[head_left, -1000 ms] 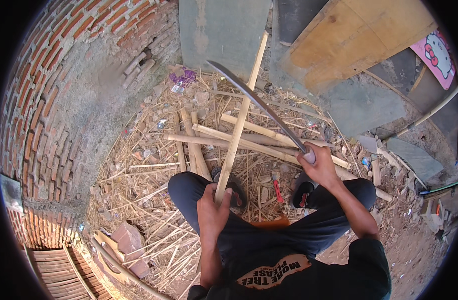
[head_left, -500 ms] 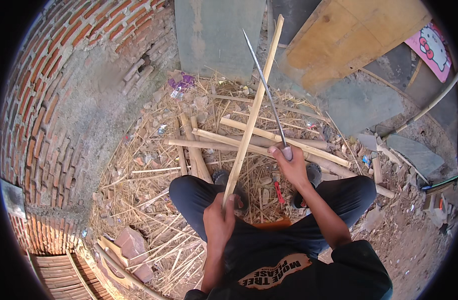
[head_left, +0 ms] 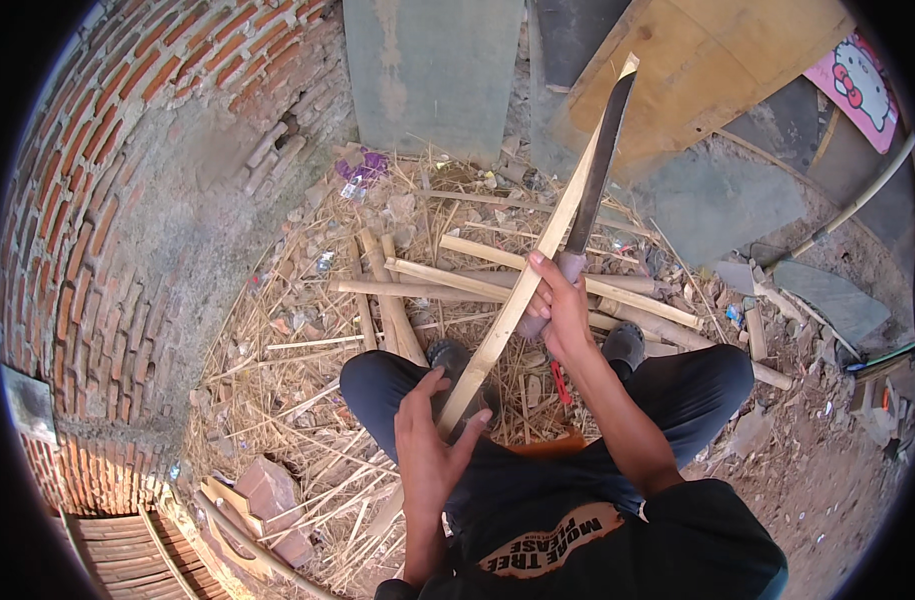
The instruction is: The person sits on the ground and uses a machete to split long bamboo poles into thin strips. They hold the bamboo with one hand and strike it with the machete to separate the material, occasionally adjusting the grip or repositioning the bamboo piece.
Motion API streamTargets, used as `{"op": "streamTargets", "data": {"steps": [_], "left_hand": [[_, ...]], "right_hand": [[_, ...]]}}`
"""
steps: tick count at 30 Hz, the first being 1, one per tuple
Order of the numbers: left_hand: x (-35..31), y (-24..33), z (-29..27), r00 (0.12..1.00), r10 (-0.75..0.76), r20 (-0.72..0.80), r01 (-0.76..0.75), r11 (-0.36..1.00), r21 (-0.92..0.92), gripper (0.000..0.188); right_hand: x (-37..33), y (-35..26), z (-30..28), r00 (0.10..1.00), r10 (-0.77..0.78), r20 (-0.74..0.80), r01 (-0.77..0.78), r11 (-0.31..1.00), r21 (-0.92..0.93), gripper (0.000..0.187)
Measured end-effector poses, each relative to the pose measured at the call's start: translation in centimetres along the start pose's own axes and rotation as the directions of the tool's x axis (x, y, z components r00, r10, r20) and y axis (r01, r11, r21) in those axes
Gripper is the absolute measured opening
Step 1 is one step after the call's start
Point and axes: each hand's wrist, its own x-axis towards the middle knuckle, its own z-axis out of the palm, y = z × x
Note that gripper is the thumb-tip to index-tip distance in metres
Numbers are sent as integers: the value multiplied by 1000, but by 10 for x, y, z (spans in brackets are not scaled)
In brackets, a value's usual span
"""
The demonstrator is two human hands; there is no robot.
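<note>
Pale, flat bamboo strip [head_left: 500, 325], long and straight-edged, slanting above the littered ground [head_left: 307, 390], its lower end between the spread thumb and fingers of the left hand [head_left: 425, 430], whose grip is wide. The right hand [head_left: 567, 318], its grip closed around the handle of a long-bladed knife [head_left: 599, 165], overlaps the strip and partly hides the handle. Dark lettering marks the shirt's tan patch [head_left: 552, 540]; a white cartoon figure, the pink panel [head_left: 857, 90]. Bamboo pieces [head_left: 647, 305] lie crossed beneath.
</note>
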Motion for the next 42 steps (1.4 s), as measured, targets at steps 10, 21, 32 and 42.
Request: {"op": "streamTargets", "data": {"steps": [10, 21, 32, 42], "left_hand": [[-52, -30, 12, 858, 186, 479, 349, 474, -808, 88], [6, -45, 26, 853, -481, -202, 92, 520, -849, 68], [63, -41, -18, 828, -344, -443, -473, -4, -881, 53], [90, -51, -29, 959, 175, -223, -233, 40, -972, 55]], "right_hand": [[42, 20, -12, 1000, 28, 15, -31, 968, 250, 25], [31, 65, -5, 986, 136, -96, -107, 958, 265, 27], [-1, 64, -24, 964, 253, -87, -253, 967, 17, 41], [-91, 84, -120, 898, 430, -95, -436, 838, -328, 63]]}}
